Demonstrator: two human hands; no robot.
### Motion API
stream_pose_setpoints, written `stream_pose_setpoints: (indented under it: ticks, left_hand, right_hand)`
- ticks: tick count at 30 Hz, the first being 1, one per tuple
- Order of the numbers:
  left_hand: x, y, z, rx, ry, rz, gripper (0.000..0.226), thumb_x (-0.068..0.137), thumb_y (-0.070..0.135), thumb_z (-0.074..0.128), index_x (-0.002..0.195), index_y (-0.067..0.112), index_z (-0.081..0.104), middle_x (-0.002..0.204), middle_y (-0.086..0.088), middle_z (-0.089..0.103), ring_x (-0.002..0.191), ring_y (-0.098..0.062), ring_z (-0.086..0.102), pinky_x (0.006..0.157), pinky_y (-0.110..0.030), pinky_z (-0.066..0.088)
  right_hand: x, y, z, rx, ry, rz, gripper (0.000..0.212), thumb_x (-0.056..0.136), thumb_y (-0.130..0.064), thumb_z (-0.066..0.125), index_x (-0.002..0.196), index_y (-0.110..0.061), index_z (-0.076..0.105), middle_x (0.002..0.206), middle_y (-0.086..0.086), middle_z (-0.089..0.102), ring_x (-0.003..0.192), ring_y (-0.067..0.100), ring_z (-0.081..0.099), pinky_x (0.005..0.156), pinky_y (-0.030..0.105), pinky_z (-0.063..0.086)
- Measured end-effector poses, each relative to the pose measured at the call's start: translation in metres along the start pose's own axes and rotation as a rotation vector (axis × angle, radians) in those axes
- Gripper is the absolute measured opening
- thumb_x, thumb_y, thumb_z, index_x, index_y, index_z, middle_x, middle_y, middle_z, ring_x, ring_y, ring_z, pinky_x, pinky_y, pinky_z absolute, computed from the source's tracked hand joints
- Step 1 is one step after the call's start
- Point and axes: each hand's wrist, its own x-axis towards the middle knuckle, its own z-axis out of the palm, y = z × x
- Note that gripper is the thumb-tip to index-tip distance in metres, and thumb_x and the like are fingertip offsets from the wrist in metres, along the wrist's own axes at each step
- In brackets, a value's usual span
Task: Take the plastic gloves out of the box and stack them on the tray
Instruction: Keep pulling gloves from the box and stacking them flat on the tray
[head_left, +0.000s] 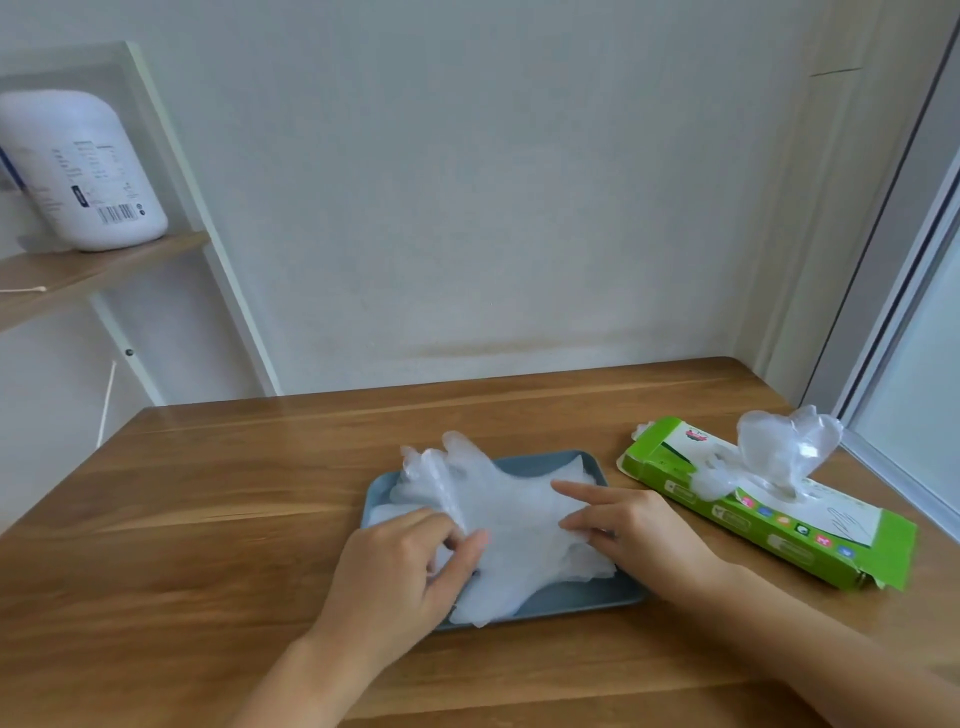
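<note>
A blue-grey tray (582, 603) lies on the wooden table with a loose pile of clear plastic gloves (511, 506) on it. My left hand (402, 566) pinches the left edge of the top glove between thumb and fingers. My right hand (631, 527) rests flat on the pile's right side, index finger stretched out. To the right lies the green and white glove box (769, 525), flat on its side, with a bunch of gloves (784, 447) sticking up out of its top opening.
The wooden table (208, 519) stands in a corner against a pale wall. A shelf (78, 275) at the upper left carries a large white bottle (78, 166). A window frame (893, 312) runs along the right edge, close behind the box.
</note>
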Motion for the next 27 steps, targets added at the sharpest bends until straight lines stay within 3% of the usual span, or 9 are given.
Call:
stream_pose_setpoints:
  ticks: [2, 5, 9, 11, 13, 17, 19, 23, 27]
  left_hand:
    - [0.013, 0.013, 0.003, -0.042, 0.027, 0.007, 0.041, 0.096, 0.044, 0.043, 0.071, 0.021, 0.065, 0.061, 0.016, 0.056, 0.056, -0.002, 0.052, 0.051, -0.012, 0.038]
    - [0.037, 0.031, 0.019, -0.097, -0.113, -0.07, 0.028, 0.101, 0.03, 0.043, 0.109, 0.023, 0.069, 0.104, 0.011, 0.07, 0.096, -0.001, 0.062, 0.083, -0.013, 0.045]
    - [0.053, 0.027, 0.055, -0.001, -0.53, -0.142, 0.046, 0.105, 0.027, 0.034, 0.15, 0.017, 0.032, 0.157, 0.002, 0.03, 0.145, -0.009, 0.023, 0.115, -0.021, 0.016]
    - [0.051, 0.016, 0.067, 0.085, -0.718, -0.162, 0.056, 0.105, 0.039, 0.03, 0.154, 0.016, 0.015, 0.163, -0.001, 0.009, 0.149, -0.015, 0.003, 0.12, -0.032, 0.002]
    - [0.044, 0.004, 0.074, 0.118, -0.82, -0.202, 0.067, 0.101, 0.054, 0.024, 0.155, 0.024, 0.0, 0.163, 0.003, -0.008, 0.149, -0.016, -0.012, 0.12, -0.042, -0.008]
    - [0.035, -0.008, 0.08, 0.142, -0.836, -0.19, 0.079, 0.087, 0.075, 0.013, 0.152, 0.037, -0.011, 0.159, 0.008, -0.021, 0.145, -0.018, -0.025, 0.117, -0.053, -0.014]
    - [0.035, -0.009, 0.082, 0.175, -0.833, -0.18, 0.085, 0.081, 0.08, 0.009, 0.152, 0.038, -0.012, 0.159, 0.008, -0.022, 0.145, -0.02, -0.025, 0.116, -0.055, -0.014]
    - [0.035, -0.009, 0.085, 0.217, -0.841, -0.175, 0.091, 0.079, 0.081, 0.008, 0.152, 0.032, -0.014, 0.159, 0.005, -0.023, 0.145, -0.022, -0.025, 0.116, -0.055, -0.014]
    - [0.035, -0.01, 0.082, 0.181, -0.815, -0.225, 0.104, 0.079, 0.083, 0.019, 0.153, 0.019, -0.016, 0.159, 0.001, -0.022, 0.145, -0.017, -0.024, 0.118, -0.049, -0.011]
  right_hand:
    - [-0.001, -0.001, -0.001, -0.003, 0.006, -0.019, 0.022, 0.071, -0.008, 0.079, 0.089, -0.02, 0.078, 0.124, -0.003, 0.064, 0.081, 0.008, 0.07, 0.074, 0.01, 0.048]
    - [-0.003, 0.002, 0.001, 0.02, 0.002, -0.018, 0.021, 0.071, -0.007, 0.079, 0.089, -0.019, 0.079, 0.124, -0.001, 0.064, 0.077, 0.0, 0.067, 0.072, 0.006, 0.047]
    - [-0.005, 0.011, 0.008, 0.104, 0.014, 0.044, 0.02, 0.073, -0.002, 0.077, 0.088, -0.015, 0.079, 0.125, 0.006, 0.063, 0.072, -0.032, 0.045, 0.071, -0.008, 0.033]
    - [-0.006, 0.01, 0.007, 0.116, -0.021, 0.081, 0.017, 0.078, -0.008, 0.075, 0.091, -0.017, 0.078, 0.132, 0.005, 0.058, 0.079, -0.031, 0.048, 0.075, -0.005, 0.035]
    - [-0.007, 0.005, -0.002, 0.071, -0.105, 0.108, 0.015, 0.086, -0.026, 0.069, 0.098, -0.024, 0.077, 0.142, -0.004, 0.048, 0.117, -0.016, 0.045, 0.099, 0.006, 0.032]
    - [-0.007, -0.012, -0.019, -0.088, -0.173, 0.152, 0.057, 0.078, -0.072, 0.039, 0.09, -0.029, 0.075, 0.136, -0.026, 0.028, 0.141, -0.002, 0.002, 0.119, 0.032, -0.007]
    - [-0.001, -0.022, -0.022, -0.049, -0.074, 0.197, 0.06, 0.086, -0.068, 0.032, 0.099, -0.027, 0.073, 0.142, -0.023, 0.03, 0.141, -0.002, 0.002, 0.119, 0.03, -0.007]
    - [0.019, -0.042, -0.002, 0.095, -0.136, 0.223, 0.044, 0.102, -0.014, 0.035, 0.145, -0.02, 0.038, 0.157, -0.004, 0.022, 0.146, 0.009, 0.008, 0.118, 0.025, 0.001]
    - [0.022, -0.041, 0.023, -0.088, -0.387, 0.26, 0.049, 0.104, -0.029, 0.02, 0.151, -0.018, 0.019, 0.159, 0.006, 0.015, 0.146, 0.018, 0.012, 0.118, 0.035, 0.004]
